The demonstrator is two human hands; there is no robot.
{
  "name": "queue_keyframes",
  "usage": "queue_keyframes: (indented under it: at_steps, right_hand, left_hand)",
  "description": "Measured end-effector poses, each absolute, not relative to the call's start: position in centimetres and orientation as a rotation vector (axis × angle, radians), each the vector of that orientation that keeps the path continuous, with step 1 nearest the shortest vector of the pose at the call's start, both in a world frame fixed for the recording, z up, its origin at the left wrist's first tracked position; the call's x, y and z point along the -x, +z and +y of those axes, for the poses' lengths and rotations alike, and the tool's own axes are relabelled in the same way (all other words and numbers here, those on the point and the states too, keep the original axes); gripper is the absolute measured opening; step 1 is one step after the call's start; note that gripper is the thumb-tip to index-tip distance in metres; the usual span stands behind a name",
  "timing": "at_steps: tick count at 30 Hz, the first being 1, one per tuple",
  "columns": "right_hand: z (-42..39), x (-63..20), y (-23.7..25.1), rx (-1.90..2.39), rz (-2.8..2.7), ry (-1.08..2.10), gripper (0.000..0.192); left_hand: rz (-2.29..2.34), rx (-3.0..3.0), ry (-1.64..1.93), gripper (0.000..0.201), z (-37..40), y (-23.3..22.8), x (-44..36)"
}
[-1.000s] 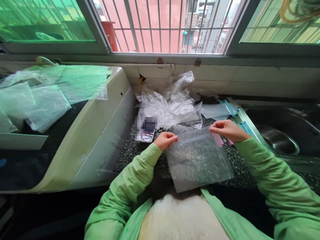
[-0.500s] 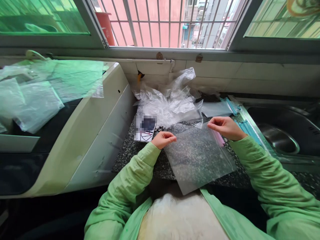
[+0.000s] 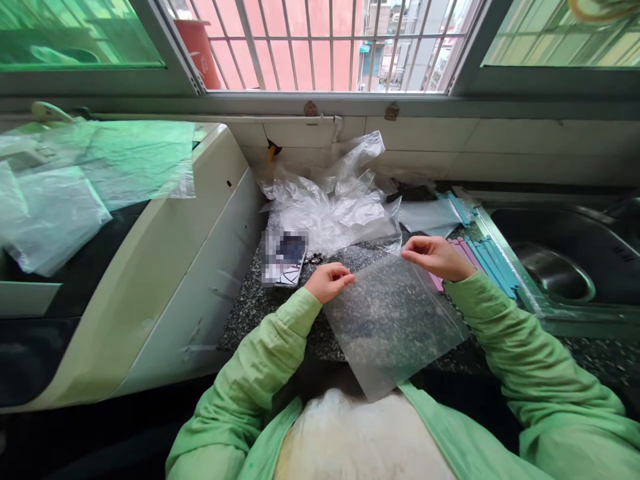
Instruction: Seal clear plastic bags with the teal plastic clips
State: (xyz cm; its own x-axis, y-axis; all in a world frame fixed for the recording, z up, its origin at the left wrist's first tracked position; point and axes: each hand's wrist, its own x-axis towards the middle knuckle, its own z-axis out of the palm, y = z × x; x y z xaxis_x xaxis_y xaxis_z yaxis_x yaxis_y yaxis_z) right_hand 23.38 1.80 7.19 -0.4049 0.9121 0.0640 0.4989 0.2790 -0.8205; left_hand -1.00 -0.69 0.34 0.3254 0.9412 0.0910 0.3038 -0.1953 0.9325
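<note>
Over the counter (image 3: 249, 319), your left hand (image 3: 327, 282) and right hand (image 3: 441, 258) each pinched the upper edge of a bag (image 3: 395, 330).

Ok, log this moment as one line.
left hand: pinching far edge of clear bag | right hand: pinching same edge | clear bag: overhanging counter front | teal strips: beside sink

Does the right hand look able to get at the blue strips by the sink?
Likely yes: the right hand is near and the blue strips lie mostly uncovered, but it pinches the clear bag.
</note>
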Motion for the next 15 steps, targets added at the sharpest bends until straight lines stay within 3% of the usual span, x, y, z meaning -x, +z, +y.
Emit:
queue_keyframes:
  at_steps: [15]
  right_hand:
    - [4.6,-23.0,6.5,1.282,-2.022,1.116,0.038]
  left_hand:
    - [1.062,-1.384,0.812,0.039,-1.7,0.3,0.1]
